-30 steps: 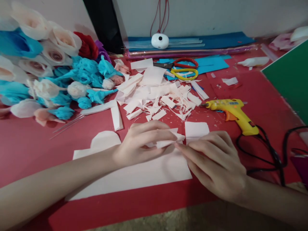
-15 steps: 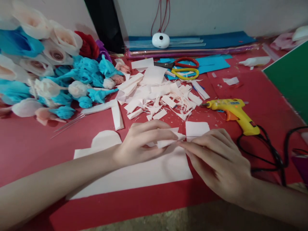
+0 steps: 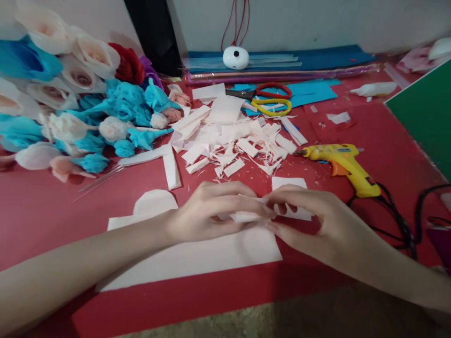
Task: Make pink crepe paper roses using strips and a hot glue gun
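My left hand is closed on a small folded piece of pale crepe paper, above a larger pale sheet on the red table. At the right end of that folded piece is my right hand, its thumb below and its fingers above, curled around the paper's tip. Part of the piece is hidden by the fingers. Beyond my right fingers lies a small pale paper rectangle, partly covered by the hand. A rounded pale paper shape shows behind my left wrist.
Pale paper scraps are heaped behind my hands, with scissors at their back edge. A yellow glue gun with a black cord lies right. Paper flowers crowd the left, near thin wires. A green board stands far right.
My right hand has turned and lifted slightly, its thumb and fingers now farther apart around the paper's end. The left hand keeps its hold, with the folded piece shifted a little.
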A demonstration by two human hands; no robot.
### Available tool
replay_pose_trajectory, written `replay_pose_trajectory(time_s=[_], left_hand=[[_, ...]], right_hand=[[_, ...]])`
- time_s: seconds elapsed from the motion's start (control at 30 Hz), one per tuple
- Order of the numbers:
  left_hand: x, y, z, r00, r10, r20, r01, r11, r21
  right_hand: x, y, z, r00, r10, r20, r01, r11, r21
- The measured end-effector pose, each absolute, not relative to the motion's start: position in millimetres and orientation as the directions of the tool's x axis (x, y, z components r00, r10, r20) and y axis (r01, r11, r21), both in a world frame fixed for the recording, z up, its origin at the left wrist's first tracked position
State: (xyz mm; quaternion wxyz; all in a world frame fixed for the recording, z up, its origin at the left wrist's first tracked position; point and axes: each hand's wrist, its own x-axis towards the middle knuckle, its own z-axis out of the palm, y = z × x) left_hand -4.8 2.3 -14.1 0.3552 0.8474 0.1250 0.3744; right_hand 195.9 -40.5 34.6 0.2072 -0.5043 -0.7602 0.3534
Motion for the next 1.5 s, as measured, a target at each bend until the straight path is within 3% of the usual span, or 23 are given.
replay_pose_trajectory(time_s=[0.27,0.43,0.63,1.13,1.5], left_hand=[[-4.4,1.7,-16.1,0.698,0.505,0.508,-0.051,-0.673,0.738],[-2.2,0.1,-15.3,0.616,0.658,0.433,0.037,-0.573,0.819],[0.4,4.0,-14.9,0.61,0.715,0.342,0.043,-0.461,0.886],[0.5,5.1,-11.1,0.643,0.73,0.232,0.131,-0.403,0.906],[-2.6,5.5,-11.2,0.67,0.704,0.234,0.133,-0.425,0.895]], right_hand=[[193.8,-37.5,32.7,-0.352,0.933,-0.076,0.552,0.142,-0.822],[192.7,-36.1,27.6,-0.324,0.935,-0.146,0.477,0.028,-0.879],[190.1,-34.5,26.8,-0.291,0.931,-0.221,0.342,-0.114,-0.933],[183.8,-36.4,18.9,-0.302,0.925,-0.232,0.272,-0.15,-0.951],[183.1,-38.1,18.1,-0.324,0.901,-0.289,0.248,-0.214,-0.945]])
